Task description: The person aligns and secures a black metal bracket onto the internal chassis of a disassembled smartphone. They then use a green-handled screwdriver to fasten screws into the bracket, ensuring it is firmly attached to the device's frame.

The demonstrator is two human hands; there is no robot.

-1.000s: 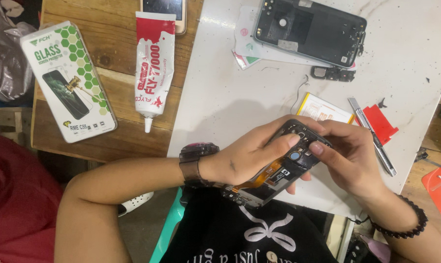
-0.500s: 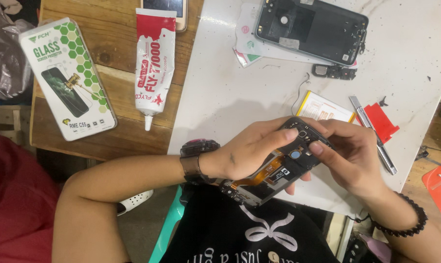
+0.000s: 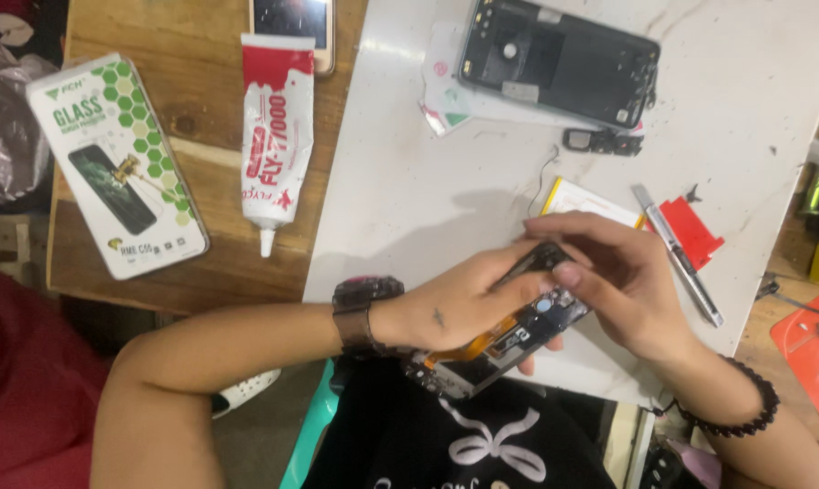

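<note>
An opened phone body (image 3: 509,330) with exposed circuitry and an orange flex strip is held over the near edge of a white slab (image 3: 409,181). My left hand (image 3: 459,303), a dark watch on its wrist, grips the phone's middle. The upper end of the phone is pinched by the fingers of my right hand (image 3: 622,281), which wears a black bead bracelet. What the fingertips press is hidden.
On the slab lie a black phone back cover (image 3: 559,59), a small black part (image 3: 601,141), a yellow-edged flat piece (image 3: 590,197), a red tab (image 3: 690,231) and a metal blade tool (image 3: 676,254). A glue tube (image 3: 273,131), a screen-protector box (image 3: 115,163) and another phone (image 3: 292,25) sit on the wooden table.
My right hand's fingers have curled further over the phone's upper end, hiding more of it. The phone sits slightly lower and closer to me.
</note>
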